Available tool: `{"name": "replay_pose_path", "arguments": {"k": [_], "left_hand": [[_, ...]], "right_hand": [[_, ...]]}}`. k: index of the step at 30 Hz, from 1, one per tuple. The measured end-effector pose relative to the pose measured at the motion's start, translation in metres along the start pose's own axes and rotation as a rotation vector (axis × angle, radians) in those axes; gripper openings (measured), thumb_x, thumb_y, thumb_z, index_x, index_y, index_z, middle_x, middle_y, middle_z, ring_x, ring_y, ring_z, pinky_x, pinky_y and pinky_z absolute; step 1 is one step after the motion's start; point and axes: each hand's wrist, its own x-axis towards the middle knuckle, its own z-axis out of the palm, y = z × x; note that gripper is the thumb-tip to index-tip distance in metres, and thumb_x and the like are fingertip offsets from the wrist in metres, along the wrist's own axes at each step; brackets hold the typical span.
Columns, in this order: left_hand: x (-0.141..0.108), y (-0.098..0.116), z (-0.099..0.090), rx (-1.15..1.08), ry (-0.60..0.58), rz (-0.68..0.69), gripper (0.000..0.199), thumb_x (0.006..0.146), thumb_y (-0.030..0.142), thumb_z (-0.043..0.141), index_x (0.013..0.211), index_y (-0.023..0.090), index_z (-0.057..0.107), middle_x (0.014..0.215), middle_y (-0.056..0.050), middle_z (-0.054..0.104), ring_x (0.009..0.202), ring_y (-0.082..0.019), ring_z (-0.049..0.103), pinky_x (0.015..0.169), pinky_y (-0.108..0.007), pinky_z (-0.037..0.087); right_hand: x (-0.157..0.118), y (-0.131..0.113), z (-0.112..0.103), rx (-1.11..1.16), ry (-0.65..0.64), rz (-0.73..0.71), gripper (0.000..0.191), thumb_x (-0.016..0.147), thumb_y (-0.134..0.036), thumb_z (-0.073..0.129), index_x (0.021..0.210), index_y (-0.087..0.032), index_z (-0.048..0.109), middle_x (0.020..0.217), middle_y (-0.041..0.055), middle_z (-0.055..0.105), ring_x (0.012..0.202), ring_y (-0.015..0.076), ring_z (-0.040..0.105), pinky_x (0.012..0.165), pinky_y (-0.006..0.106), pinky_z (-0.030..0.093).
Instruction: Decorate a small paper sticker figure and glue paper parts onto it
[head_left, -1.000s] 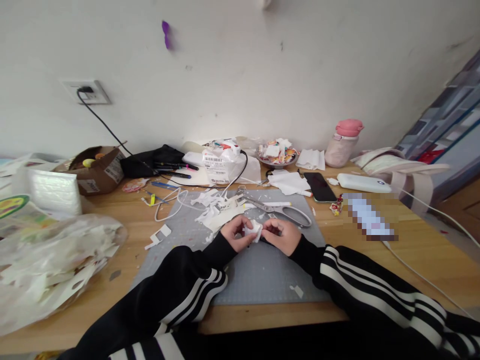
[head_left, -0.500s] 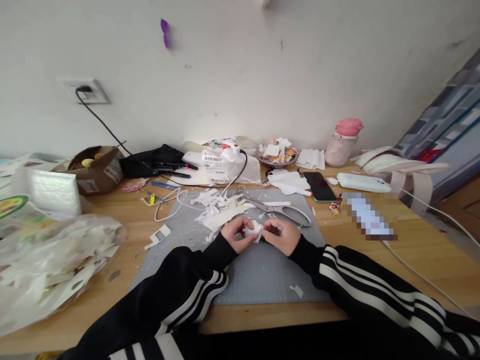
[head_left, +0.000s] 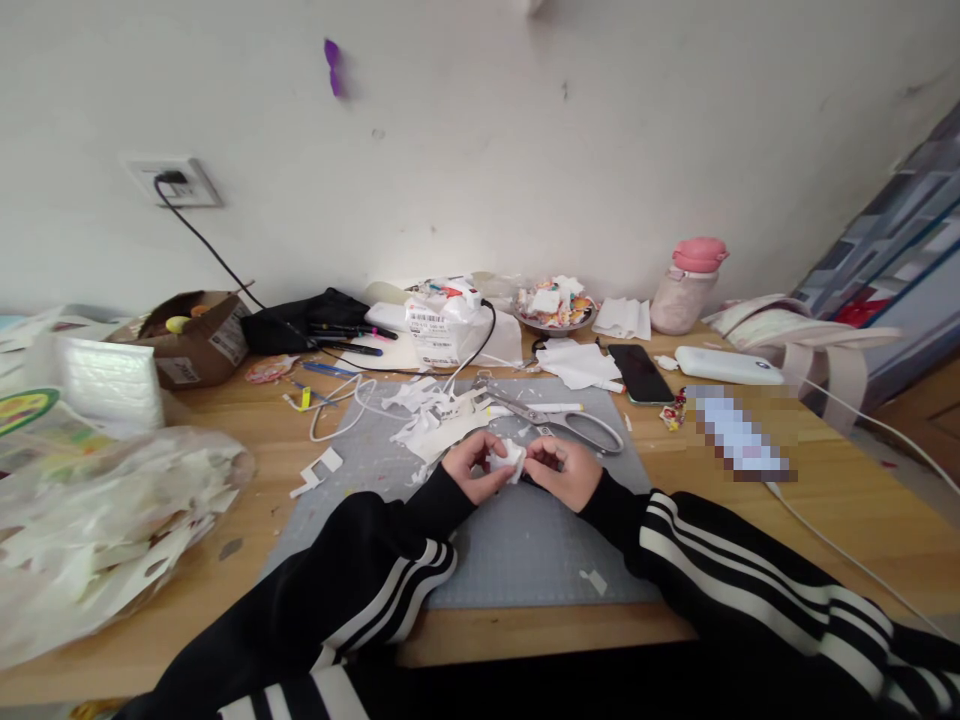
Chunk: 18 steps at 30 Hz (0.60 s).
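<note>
Over the grey mat (head_left: 525,560) on the worktop (head_left: 847,530), your left hand (head_left: 475,470) and right hand (head_left: 564,473) pinch a crumpled white piece (head_left: 513,461) between them, work on it seemingly unfinished, with scraps (head_left: 439,437) and scissors (head_left: 534,416) lying beyond.

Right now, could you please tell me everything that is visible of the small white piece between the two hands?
The small white piece looks like thin, creased paper, with uneven edges. The left hand pinches it from one side between thumb and fingers; the fingertips of the right hand are at its opposite edge, seemingly touching it. It is in front of the scissors, over the grey mat. Fingers cover part, so I cannot tell its full shape.
</note>
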Motion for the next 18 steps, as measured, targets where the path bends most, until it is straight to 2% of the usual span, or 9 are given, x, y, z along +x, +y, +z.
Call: {"name": "replay_pose_path", "arguments": {"k": [18], "left_hand": [[-0.0004, 0.0049, 0.0015, 0.013, 0.013, -0.019, 0.026, 0.057, 0.036, 0.061, 0.068, 0.017, 0.048, 0.063, 0.002, 0.051, 0.051, -0.008, 0.040, 0.052, -0.024, 0.037]], "right_hand": [[0.0002, -0.0018, 0.0024, 0.033, 0.045, 0.032, 0.004, 0.062, -0.021, 0.056, 0.060, -0.017, 0.056, 0.050, -0.0048, 0.052, 0.047, 0.0087, 0.045, 0.049, 0.020, 0.039]]}}
